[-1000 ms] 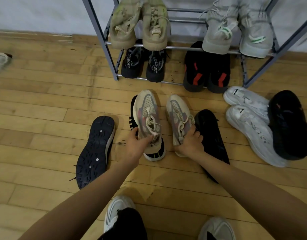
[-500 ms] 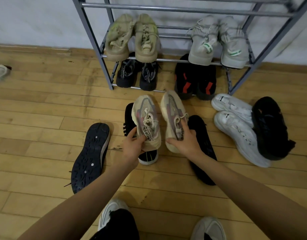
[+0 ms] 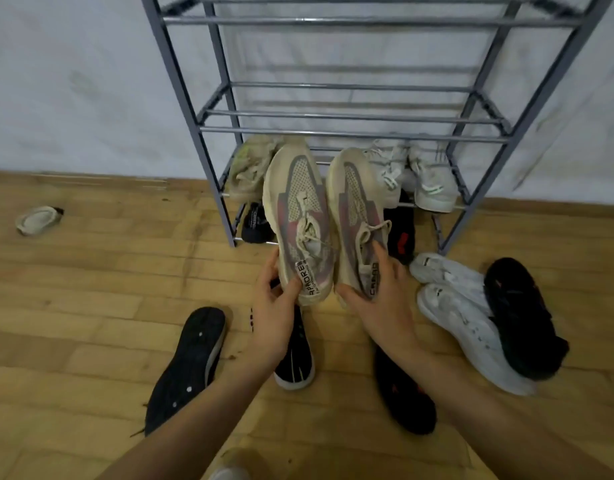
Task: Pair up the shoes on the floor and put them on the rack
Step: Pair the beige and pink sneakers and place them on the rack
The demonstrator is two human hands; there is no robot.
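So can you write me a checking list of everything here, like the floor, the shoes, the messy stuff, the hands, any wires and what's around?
Surface: wooden plank floor, some dark specks.
Job's things: beige mesh sneaker with pink panels and its mate, lifted toes-up before the grey metal shoe rack; two lowest tiers hold pairs, upper tiers bare.
Clutter: sole-up black shoe, black shoe with white toe, black shoe with red marks, white sneaker pair, black shoe lying on them, lone pale shoe.
Grippers: left hand and right hand each grip one heel.
Cables: nothing seen.
Surroundings: white wall.
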